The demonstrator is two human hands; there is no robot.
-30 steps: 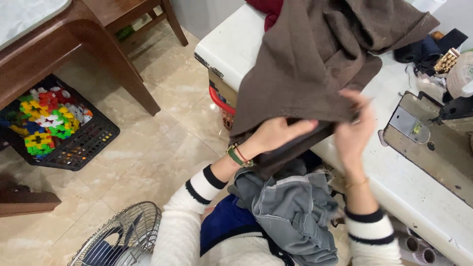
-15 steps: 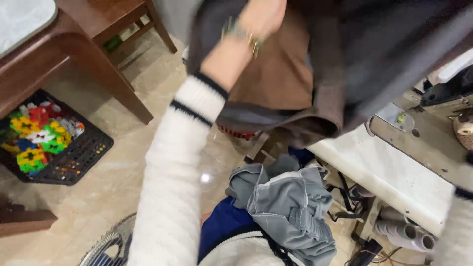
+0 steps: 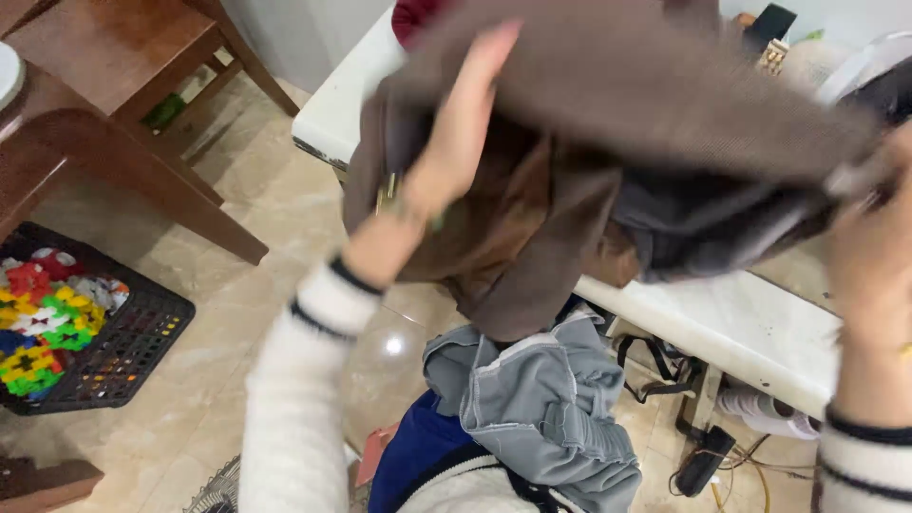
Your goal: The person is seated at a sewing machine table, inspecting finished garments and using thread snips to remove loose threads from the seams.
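While both hands hold it up, the brown garment (image 3: 608, 123) hangs in front of the white table (image 3: 731, 323), its top edge spread across the upper part of the view and its lower folds drooping over the table's near edge. The left hand (image 3: 456, 142) lies flat against the cloth with its fingers (image 3: 489, 57) straight and pressed together, reaching up under the top fold. The right hand (image 3: 874, 247) grips the garment's far end beside the table; it is blurred and partly cut off, so I cannot tell how its fingers sit beyond being closed on the cloth.

Half a second ago the left hand was higher, at the top rim of the view, and the garment covered most of the table; now the hand is lower and the cloth is stretched wider between the hands. A second ago the garment lay bunched low, with both hands at its bottom edge.

A grey garment (image 3: 541, 408) rests on the lap just below the table's edge. Well left of the table, a black crate (image 3: 133, 351) of coloured plastic pieces (image 3: 38, 323) sits on the tiled floor (image 3: 256, 247), by a wooden table leg (image 3: 142, 180).
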